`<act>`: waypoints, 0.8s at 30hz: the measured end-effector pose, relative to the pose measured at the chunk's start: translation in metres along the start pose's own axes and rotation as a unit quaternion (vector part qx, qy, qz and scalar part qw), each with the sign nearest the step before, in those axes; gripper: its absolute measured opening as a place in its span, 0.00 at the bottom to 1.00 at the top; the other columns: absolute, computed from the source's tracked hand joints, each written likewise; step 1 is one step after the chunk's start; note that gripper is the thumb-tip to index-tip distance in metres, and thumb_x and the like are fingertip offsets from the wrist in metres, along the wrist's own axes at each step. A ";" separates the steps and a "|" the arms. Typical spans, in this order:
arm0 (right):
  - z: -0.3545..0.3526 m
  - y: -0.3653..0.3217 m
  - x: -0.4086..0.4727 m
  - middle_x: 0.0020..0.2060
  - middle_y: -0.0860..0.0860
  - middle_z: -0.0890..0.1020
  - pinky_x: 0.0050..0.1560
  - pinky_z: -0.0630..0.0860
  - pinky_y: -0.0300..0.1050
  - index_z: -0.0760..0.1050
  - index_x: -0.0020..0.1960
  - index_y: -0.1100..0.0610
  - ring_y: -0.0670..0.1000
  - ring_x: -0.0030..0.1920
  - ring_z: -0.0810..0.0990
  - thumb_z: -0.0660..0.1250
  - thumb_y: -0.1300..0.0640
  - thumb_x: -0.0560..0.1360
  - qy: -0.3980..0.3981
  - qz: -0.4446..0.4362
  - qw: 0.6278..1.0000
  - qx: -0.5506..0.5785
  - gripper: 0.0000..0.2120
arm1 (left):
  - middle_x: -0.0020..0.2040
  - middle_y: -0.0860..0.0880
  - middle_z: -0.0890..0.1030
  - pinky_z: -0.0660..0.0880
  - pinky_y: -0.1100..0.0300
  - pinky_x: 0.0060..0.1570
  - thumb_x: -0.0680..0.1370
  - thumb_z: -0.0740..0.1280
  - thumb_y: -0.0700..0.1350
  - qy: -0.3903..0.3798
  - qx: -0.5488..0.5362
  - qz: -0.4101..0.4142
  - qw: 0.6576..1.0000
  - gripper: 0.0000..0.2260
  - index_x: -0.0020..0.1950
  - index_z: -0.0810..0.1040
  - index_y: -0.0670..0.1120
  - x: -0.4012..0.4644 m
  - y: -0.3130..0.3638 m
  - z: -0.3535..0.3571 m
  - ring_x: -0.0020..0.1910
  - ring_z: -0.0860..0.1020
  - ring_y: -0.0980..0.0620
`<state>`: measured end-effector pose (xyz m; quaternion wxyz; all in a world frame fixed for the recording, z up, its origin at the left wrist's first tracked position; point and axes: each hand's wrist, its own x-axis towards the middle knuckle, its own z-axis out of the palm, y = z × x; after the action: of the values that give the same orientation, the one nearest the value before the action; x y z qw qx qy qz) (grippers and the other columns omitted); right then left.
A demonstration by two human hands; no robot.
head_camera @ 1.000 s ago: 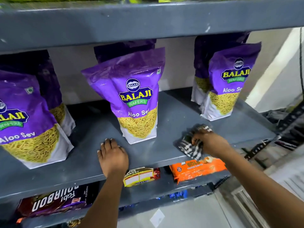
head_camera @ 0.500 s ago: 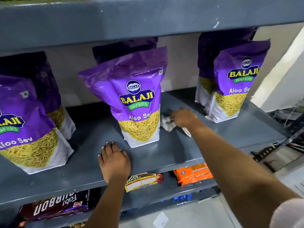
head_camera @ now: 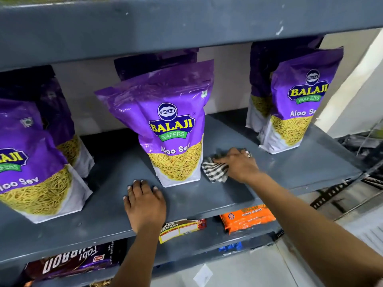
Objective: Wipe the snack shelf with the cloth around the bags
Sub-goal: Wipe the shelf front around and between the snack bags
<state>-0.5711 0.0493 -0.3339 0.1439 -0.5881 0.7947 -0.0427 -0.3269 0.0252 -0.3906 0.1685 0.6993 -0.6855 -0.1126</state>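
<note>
The grey metal snack shelf (head_camera: 228,195) ran the width of what I could see, with another shelf close above it and packets of biscuits on the one below. That low headroom was probably why the purple Balaji Aloo Sev bags stood in short rows, one behind another, with bare strips of shelf between the rows for a hand to work in.

The left bag (head_camera: 35,162) leaned at the near edge, the middle bag (head_camera: 172,129) stood upright just back from the front lip, and the right bag (head_camera: 298,104) sat deeper in.

The person's right hand (head_camera: 238,164) was pressed down in the gap between the middle and right bags, its fingers (head_camera: 222,160) closed together over a black-and-white striped cloth (head_camera: 214,171). The cloth lay bunched flat on the shelf, its edge just beside the middle bag's lower right corner; I judged it was being worked close along the bag's base rather than lifting the bag out.

The left hand (head_camera: 145,204) lay palm-down on the front of the shelf, fingers (head_camera: 135,186) slightly spread, holding nothing, seemingly a brace for the reach.
</note>
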 end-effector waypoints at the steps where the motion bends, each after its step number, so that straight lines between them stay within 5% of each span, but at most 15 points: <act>1: 0.004 0.003 -0.006 0.65 0.52 0.72 0.69 0.67 0.53 0.73 0.62 0.39 0.59 0.67 0.68 0.60 0.63 0.73 -0.010 0.013 1.000 0.017 0.24 | 0.73 0.40 0.64 0.53 0.45 0.72 0.79 0.52 0.50 -0.007 0.000 -0.002 1.000 0.23 0.70 0.64 0.39 0.000 0.001 0.000 0.73 0.58 0.41; 3: -0.003 0.013 -0.020 0.63 0.51 0.77 0.63 0.74 0.42 0.80 0.55 0.43 0.55 0.61 0.75 0.57 0.68 0.70 -0.051 0.045 0.994 0.086 0.26 | 0.74 0.40 0.62 0.51 0.46 0.73 0.78 0.54 0.53 -0.021 0.006 -0.001 1.000 0.26 0.71 0.61 0.39 0.001 0.002 0.000 0.74 0.56 0.42; 5: -0.022 0.018 -0.018 0.56 0.54 0.83 0.45 0.76 0.27 0.83 0.52 0.51 0.52 0.50 0.79 0.52 0.72 0.69 -0.090 0.056 0.987 0.119 0.27 | 0.74 0.41 0.61 0.50 0.46 0.73 0.78 0.55 0.55 -0.022 0.013 0.000 1.000 0.27 0.71 0.60 0.39 0.001 0.002 0.000 0.74 0.55 0.42; 6: -0.032 0.016 -0.010 0.55 0.56 0.83 0.44 0.77 0.27 0.83 0.52 0.54 0.54 0.50 0.80 0.53 0.71 0.70 -0.072 0.058 0.988 0.122 0.25 | 0.74 0.40 0.61 0.51 0.46 0.73 0.78 0.55 0.55 -0.020 0.013 0.000 1.000 0.27 0.71 0.60 0.39 0.001 0.001 0.001 0.74 0.55 0.42; 9: -0.049 0.007 0.036 0.62 0.59 0.77 0.65 0.72 0.52 0.77 0.60 0.52 0.61 0.63 0.74 0.57 0.64 0.73 0.054 0.081 0.991 0.092 0.20 | 0.72 0.39 0.64 0.54 0.44 0.72 0.75 0.52 0.58 -0.005 0.011 -0.003 1.000 0.30 0.70 0.64 0.39 0.001 -0.001 0.002 0.73 0.58 0.41; 11: -0.041 0.008 0.059 0.67 0.58 0.70 0.70 0.66 0.58 0.69 0.67 0.51 0.63 0.68 0.66 0.57 0.60 0.75 0.049 0.125 0.990 0.039 0.21 | 0.72 0.39 0.66 0.55 0.44 0.71 0.72 0.50 0.59 0.001 0.008 -0.005 1.000 0.32 0.69 0.65 0.39 0.000 0.000 0.003 0.73 0.60 0.40; 16: -0.006 0.010 0.056 0.70 0.61 0.65 0.66 0.66 0.55 0.61 0.71 0.56 0.63 0.68 0.63 0.53 0.60 0.77 0.036 0.168 0.983 -0.068 0.22 | 0.73 0.40 0.64 0.53 0.45 0.72 0.76 0.53 0.58 -0.001 0.011 -0.003 1.000 0.29 0.70 0.64 0.40 0.002 0.001 0.003 0.73 0.58 0.42; 24: -0.006 0.021 -0.008 0.68 0.59 0.72 0.63 0.71 0.51 0.70 0.66 0.60 0.60 0.67 0.71 0.57 0.60 0.77 -0.006 0.269 0.960 -0.080 0.18 | 0.74 0.41 0.62 0.52 0.45 0.73 0.77 0.54 0.56 -0.021 0.025 -0.001 0.999 0.28 0.71 0.61 0.40 0.001 0.001 0.000 0.74 0.56 0.42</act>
<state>-0.5900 0.0629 -0.3317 0.1068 -0.3624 0.9236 0.0647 -0.3278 0.0240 -0.3904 0.1363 0.7015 -0.6908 -0.1097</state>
